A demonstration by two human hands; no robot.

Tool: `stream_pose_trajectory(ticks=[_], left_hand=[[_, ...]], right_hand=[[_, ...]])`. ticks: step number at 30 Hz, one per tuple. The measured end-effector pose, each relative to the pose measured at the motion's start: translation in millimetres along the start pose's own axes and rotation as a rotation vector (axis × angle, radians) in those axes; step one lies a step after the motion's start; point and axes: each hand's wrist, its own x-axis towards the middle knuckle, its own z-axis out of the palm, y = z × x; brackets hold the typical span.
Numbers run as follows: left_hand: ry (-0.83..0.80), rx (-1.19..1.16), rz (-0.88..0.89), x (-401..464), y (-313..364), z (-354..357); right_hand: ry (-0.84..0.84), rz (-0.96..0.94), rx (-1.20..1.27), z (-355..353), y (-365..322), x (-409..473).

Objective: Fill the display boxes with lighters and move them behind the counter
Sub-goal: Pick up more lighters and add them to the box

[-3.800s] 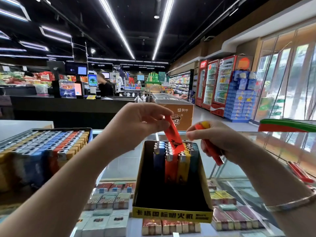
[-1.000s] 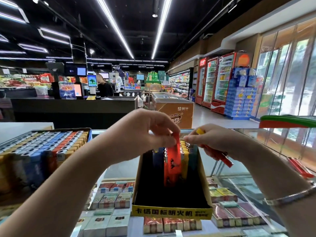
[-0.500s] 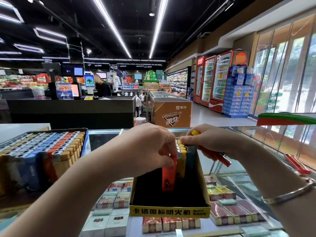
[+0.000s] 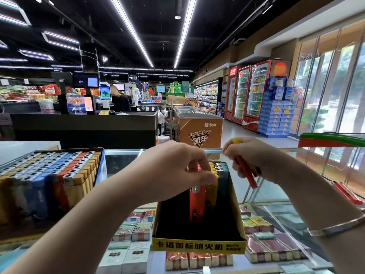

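**Setting an orange lighter into the yellow box**

Pinching the metal top of an orange lighter [image 4: 197, 202], the left hand [image 4: 177, 171] reaches down from above with its fingers curled around the cap. That lighter stands upright inside the display box [image 4: 197, 247], in front of a short row of lighters [image 4: 216, 175] already seated at the far end, yellow and teal ones among them. Most of the box's black interior shows in front of it.

Just to the right, the right hand [image 4: 252, 161] is curled around a small bundle of spare lighters [image 4: 245, 173], red bodies poking out below the palm and a yellow end showing above the knuckles. It hangs over the box's far right corner, close to the left hand but not touching it. A thin bangle [image 4: 335, 227] sits on that wrist.

The box rests on the glass counter [image 4: 286, 202], its yellow front edge printed with black characters. Under the glass lie rows of cigarette packs [image 4: 130, 232]. On the left of the counter sits a full tray of lighters [image 4: 51, 171] in blue, orange and tan rows, well apart from the box. Beyond the counter stand a dark checkout desk [image 4: 85, 125], a brown chest freezer [image 4: 199, 131] and red drink fridges [image 4: 248, 95] along the right wall.
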Motion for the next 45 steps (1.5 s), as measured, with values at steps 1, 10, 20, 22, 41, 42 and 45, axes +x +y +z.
stream_pose_trajectory(ticks=[1, 10, 20, 22, 41, 42, 45], left_hand=[[0.04, 0.003, 0.001, 0.3, 0.5, 0.6], [0.326, 0.165, 0.182, 2.8, 2.4, 14.6], [0.646, -0.21, 0.068, 6.3, 0.9, 10.1], [0.706, -0.291, 0.035, 6.4, 0.3, 7.6], [-0.088, -0.259, 0.026, -2.2, -4.5, -5.0], [-0.108, -0.236, 0.023, -2.4, -4.5, -4.6], [-0.123, -0.193, 0.017, -2.8, -3.2, -5.0]], right_hand=[[-0.004, -0.004, 0.159, -1.9, -1.9, 0.3], [-0.115, -0.083, 0.916, 12.9, -16.1, -9.2], [-0.137, -0.217, 0.909, 25.3, -21.7, -17.8], [-0.139, -0.222, 0.831, 24.6, -22.0, -18.1], [0.015, -0.02, 0.445, 16.7, 3.3, 4.7], [0.016, -0.02, 0.439, 16.8, 3.5, 4.7], [0.017, -0.018, 0.425, 17.4, 3.6, 4.8]])
